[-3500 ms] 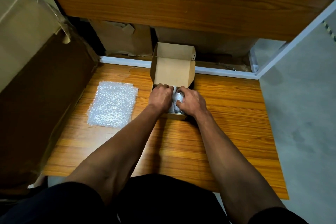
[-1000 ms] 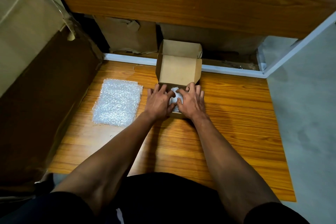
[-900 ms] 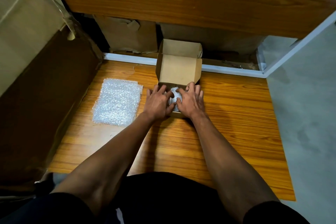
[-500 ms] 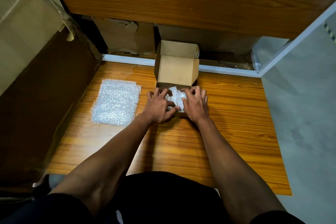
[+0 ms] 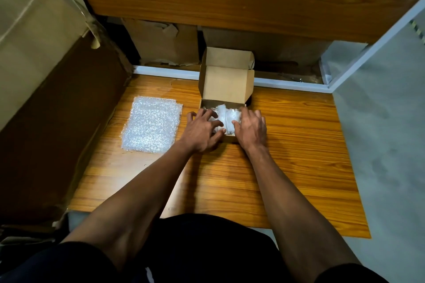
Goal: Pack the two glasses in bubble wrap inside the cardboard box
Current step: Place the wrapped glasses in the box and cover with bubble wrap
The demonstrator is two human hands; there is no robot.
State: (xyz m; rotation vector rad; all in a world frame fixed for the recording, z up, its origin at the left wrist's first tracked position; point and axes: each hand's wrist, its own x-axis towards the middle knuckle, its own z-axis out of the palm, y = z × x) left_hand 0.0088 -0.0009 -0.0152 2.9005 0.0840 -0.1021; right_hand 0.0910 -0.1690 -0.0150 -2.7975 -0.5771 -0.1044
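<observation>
Cardboard box (image 5: 226, 89) sits on the wooden table (image 5: 299, 145), toward the far edge, lid flap standing upright at the back. Open compartment faces up, directly ahead of both hands.

Contents: bubble-wrapped glasses (image 5: 226, 117) lie inside the box, side by side, filling it approx. wall to wall. Individual glasses can't be separated clearly under the wrap; a clear rim shows on the right bundle. Long axis of each bundle appears to run front-to-back, i.e. away from the person, but this is a judgement, not certain.

Left hand (image 5: 202, 131): fingers spread and fairly straight, resting on the left part of the wrap, thumb pointing inward. Not clasping anything.
Right hand (image 5: 250, 128): fingers spread over the box's right wall and the right bundle, thumb inward. Pressing, not clasping.

Key relation: both hands are at equal reach, one per bundle, box centred between them. Neither needs to cross over. Thumbs nearly meet at the box's near edge.

Spare bubble wrap sheet (image 5: 151, 126) lies flat on the table, left of the box, just beside the left hand, so the left hand is the nearer one for it.

Judged step: seating the contents. Next prob. top padding w/ the spare sheet, then lid down.
</observation>
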